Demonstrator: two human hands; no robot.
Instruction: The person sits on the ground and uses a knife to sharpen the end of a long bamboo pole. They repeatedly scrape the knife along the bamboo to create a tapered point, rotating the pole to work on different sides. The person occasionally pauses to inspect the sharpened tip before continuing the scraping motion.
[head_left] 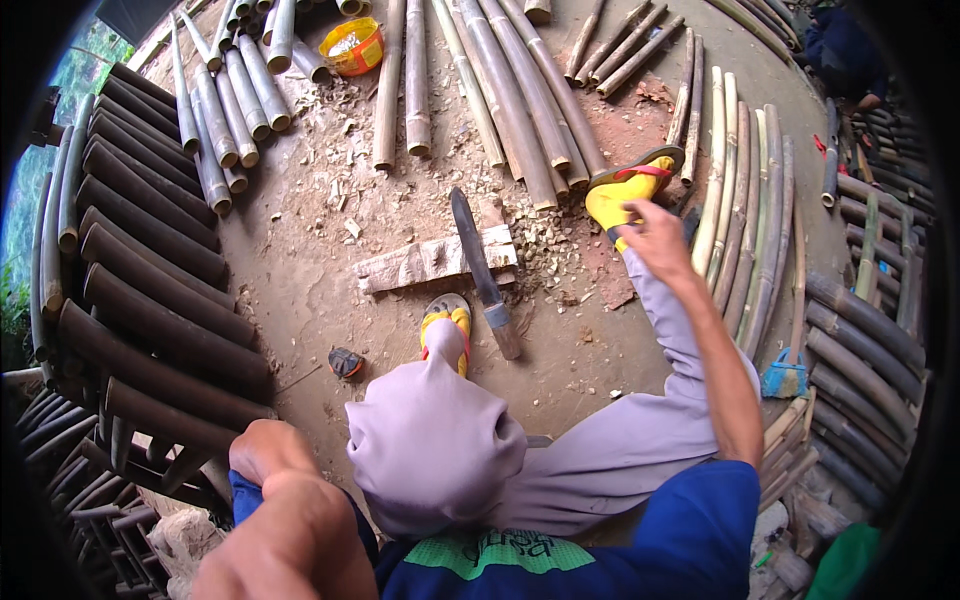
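Observation:
My right arm stretches over my right leg, and its hand (655, 240) is at the ankle with curled fingers against the yellow sock (606, 205). Whether they pinch the cloth cannot be made out. A sandal (668, 158) is on that foot. My left arm is bent at the lower left; its hand does not show. In front of me, a machete (470, 245) with a dark blade and wooden handle rests across a pale wooden block (425, 262). My left foot (446, 325), in a yellow sock and sandal, stands just this side of the block.
Bamboo poles (150, 290) are stacked at the left, with more bamboo lengths (500, 80) ahead and curved strips (750, 200) at the right. Chips litter the ground. A yellow tub (352, 47) stands far ahead; a blue woven piece (784, 376) lies right. Another person (845, 50) is far right.

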